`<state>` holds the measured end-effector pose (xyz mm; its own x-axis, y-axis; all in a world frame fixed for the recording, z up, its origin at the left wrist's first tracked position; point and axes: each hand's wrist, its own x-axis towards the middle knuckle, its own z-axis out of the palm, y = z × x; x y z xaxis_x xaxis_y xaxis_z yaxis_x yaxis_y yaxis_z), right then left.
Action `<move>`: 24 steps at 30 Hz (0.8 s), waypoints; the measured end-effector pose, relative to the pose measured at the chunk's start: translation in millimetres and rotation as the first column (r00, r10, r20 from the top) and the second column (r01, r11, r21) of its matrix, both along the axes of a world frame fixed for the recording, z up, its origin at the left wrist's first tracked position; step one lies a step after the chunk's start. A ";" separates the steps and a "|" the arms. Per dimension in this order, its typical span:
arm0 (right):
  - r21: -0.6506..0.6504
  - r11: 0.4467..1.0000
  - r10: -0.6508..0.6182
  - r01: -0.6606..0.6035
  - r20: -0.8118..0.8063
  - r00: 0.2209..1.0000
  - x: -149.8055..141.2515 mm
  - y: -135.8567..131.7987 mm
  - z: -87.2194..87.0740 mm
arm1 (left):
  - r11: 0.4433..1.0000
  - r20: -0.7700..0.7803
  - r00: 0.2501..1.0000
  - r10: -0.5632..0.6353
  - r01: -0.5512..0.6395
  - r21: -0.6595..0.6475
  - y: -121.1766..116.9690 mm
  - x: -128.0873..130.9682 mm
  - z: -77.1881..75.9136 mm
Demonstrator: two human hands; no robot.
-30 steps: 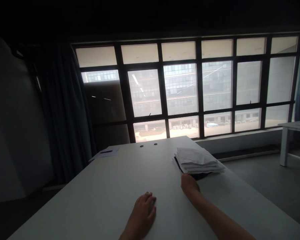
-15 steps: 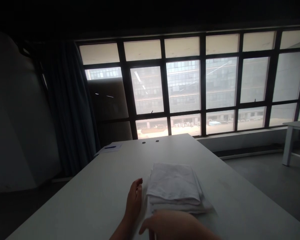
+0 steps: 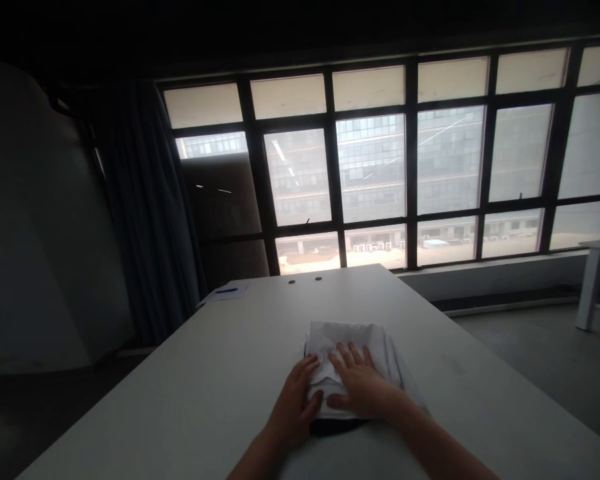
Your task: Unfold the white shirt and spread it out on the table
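A folded white cloth (image 3: pixel 347 329) lies in a layered bundle on the white table, its kind of garment or linen not clear. On its top my right hand (image 3: pixel 361 385) rests flat with the fingers spread. At the bundle's left edge, my left hand (image 3: pixel 296 398) has its fingertips on the cloth and its thumb apart near the front corner. A black strip (image 3: pixel 336 427) shows beneath the near edge. The palms hide part of the upper layer.
The long white table (image 3: pixel 240 360) runs away from me toward the windows. Paper with a blue pen (image 3: pixel 227 290) lies at its far left corner, and two round cable holes (image 3: pixel 319 279) are near the far end. Another white table (image 3: pixel 591 287) stands at right.
My right hand has gone from the near side up onto the bundle and spread flat. My left hand has moved right, from beside the cloth onto its edge. The black strip now shows.
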<state>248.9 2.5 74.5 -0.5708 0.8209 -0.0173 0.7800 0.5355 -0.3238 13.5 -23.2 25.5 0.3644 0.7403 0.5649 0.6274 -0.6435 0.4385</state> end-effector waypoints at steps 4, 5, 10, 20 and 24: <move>-0.026 0.998 0.051 -0.053 -0.072 0.996 8.7 -3.5 20.8 | 0.994 0.147 0.986 0.081 -0.090 0.057 1.2 -8.4 4.9; -0.015 0.998 0.057 -0.059 -0.103 0.993 11.3 -3.7 25.4 | 0.993 0.181 0.978 0.100 -0.110 0.044 1.8 -8.8 6.1; 0.106 0.993 -0.027 0.046 -0.173 0.985 11.7 0.7 21.2 | 0.949 0.488 0.833 0.260 -0.127 -0.289 7.0 0.2 19.1; 0.099 0.982 -0.058 0.163 -0.659 0.750 6.8 -10.8 69.7 | 0.928 0.642 0.706 0.300 -0.059 -0.369 0.2 0.6 64.3; -0.223 0.961 -0.181 -0.161 -0.953 0.243 4.0 -36.9 100.3 | 0.942 0.535 0.810 0.241 -0.063 -0.330 -15.2 13.0 63.8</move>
